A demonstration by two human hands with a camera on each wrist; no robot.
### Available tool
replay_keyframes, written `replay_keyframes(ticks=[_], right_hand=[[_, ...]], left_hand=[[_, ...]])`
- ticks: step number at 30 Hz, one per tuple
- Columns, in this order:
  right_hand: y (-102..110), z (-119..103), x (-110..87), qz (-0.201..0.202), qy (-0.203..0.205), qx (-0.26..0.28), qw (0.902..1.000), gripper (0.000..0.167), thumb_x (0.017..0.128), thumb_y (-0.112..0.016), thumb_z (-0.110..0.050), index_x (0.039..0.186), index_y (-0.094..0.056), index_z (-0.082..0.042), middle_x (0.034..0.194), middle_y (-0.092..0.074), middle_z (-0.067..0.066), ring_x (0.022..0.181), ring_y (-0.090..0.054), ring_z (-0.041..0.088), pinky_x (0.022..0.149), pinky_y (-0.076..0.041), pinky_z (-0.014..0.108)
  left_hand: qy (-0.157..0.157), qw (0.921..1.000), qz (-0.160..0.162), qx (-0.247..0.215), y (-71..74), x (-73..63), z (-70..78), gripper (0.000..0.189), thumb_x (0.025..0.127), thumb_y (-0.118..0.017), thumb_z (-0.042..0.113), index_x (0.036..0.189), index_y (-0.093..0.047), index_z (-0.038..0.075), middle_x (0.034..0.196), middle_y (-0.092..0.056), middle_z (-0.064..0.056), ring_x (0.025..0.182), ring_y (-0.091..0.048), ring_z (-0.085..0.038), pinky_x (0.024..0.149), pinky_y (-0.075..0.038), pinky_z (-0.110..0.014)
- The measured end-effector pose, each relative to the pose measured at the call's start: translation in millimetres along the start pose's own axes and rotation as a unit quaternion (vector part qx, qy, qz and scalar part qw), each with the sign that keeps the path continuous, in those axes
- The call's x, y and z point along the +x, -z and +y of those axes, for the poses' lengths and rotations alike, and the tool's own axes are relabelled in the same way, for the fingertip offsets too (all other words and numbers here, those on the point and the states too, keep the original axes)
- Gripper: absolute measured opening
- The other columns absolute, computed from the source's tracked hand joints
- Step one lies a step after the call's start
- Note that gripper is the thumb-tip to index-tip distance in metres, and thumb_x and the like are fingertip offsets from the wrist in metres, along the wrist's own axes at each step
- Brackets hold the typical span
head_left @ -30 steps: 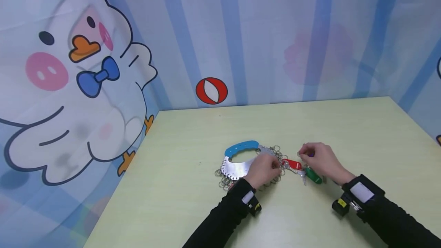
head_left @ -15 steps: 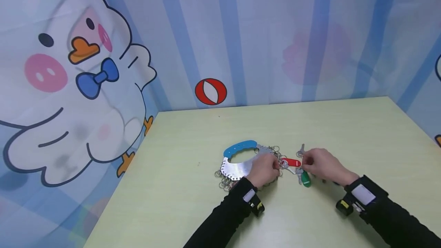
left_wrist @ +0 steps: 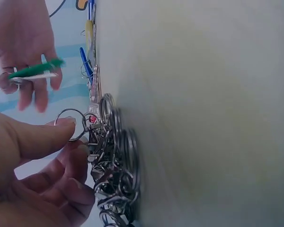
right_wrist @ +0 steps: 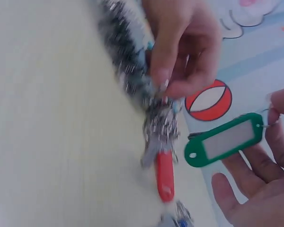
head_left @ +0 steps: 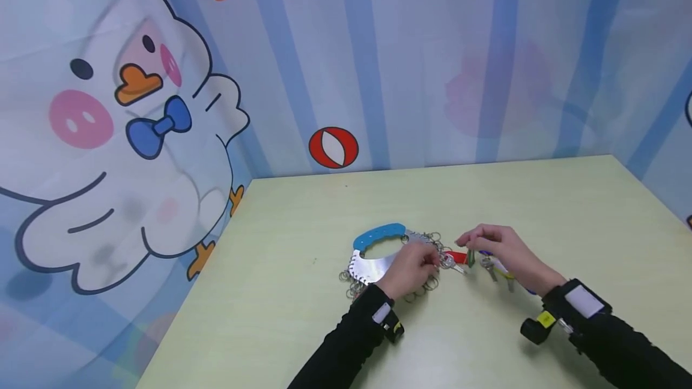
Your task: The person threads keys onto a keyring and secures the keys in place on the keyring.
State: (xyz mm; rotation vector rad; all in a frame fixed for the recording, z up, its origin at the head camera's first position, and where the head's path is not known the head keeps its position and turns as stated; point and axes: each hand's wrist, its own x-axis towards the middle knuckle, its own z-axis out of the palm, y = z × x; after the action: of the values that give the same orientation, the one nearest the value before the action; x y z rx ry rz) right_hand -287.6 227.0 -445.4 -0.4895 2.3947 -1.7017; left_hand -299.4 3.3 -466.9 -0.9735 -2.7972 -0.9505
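Note:
On the table lies a crescent-shaped metal plate [head_left: 367,269] with a blue grip [head_left: 378,234], edged with many metal rings [left_wrist: 113,179]. My left hand [head_left: 412,269] is at the plate's right side; its thumb and finger pinch one split ring [left_wrist: 68,110]. My right hand [head_left: 505,251], raised to the right of it, pinches the small ring of a green key tag [right_wrist: 227,140]. A key hangs with that tag, seen edge-on in the left wrist view. A red key tag [right_wrist: 165,177] with a key lies between the hands, beside the rings.
Below my right hand lie keys [head_left: 489,268] with a yellow and a blue tag [left_wrist: 86,64], partly hidden by the hand. A printed cloth with a duck [head_left: 162,215] stands behind the table [head_left: 303,209] and at its left.
My right hand has lifted the green key tag off the table and brought it left, near the red tag. Yellow and blue tags now show beneath it. My left hand has stayed at the rings.

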Motion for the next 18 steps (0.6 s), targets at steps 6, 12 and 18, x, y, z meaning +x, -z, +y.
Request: replay_keyframes(ticks=[6, 12, 18], right_hand=[[-6.3, 0.1, 9.3, -0.057, -0.026, 0.197, 0.9785, 0.031, 0.102, -0.046, -0.029, 0.106, -0.06, -0.002, 0.097, -0.064, -0.001, 0.09, -0.062, 0.011, 0.087, -0.049, 0.029], [-27.4, 3.5, 17.4, -0.055, -0.048, 0.066, 0.9951, 0.037, 0.097, -0.057, -0.029, 0.112, -0.059, 0.004, 0.093, -0.064, 0.013, 0.071, -0.059, 0.013, 0.07, -0.051, 0.028], [-42.7, 4.4, 21.2, -0.073, -0.016, -0.023, 0.9969, 0.03, 0.094, -0.061, -0.029, 0.104, -0.066, 0.0, 0.078, -0.062, 0.013, 0.061, -0.054, 0.012, 0.06, -0.044, 0.024]], left_hand=[[-0.01, 0.9998, 0.014, -0.007, 2.6, -1.6, -2.0, 0.011, 0.083, -0.063, -0.004, 0.087, -0.067, 0.006, 0.088, -0.066, -0.003, 0.081, -0.055, -0.007, 0.072, -0.042, -0.012], [-0.032, 0.9979, 0.055, -0.01, 3.6, -1.2, -5.4, 0.017, 0.082, -0.06, -0.008, 0.089, -0.065, 0.007, 0.086, -0.068, -0.004, 0.077, -0.058, -0.006, 0.069, -0.043, -0.011], [-0.015, 0.9968, 0.067, -0.042, 5.1, -2.3, -4.5, 0.019, 0.083, -0.06, -0.008, 0.095, -0.061, 0.007, 0.082, -0.065, -0.003, 0.072, -0.054, -0.003, 0.064, -0.042, -0.009]])
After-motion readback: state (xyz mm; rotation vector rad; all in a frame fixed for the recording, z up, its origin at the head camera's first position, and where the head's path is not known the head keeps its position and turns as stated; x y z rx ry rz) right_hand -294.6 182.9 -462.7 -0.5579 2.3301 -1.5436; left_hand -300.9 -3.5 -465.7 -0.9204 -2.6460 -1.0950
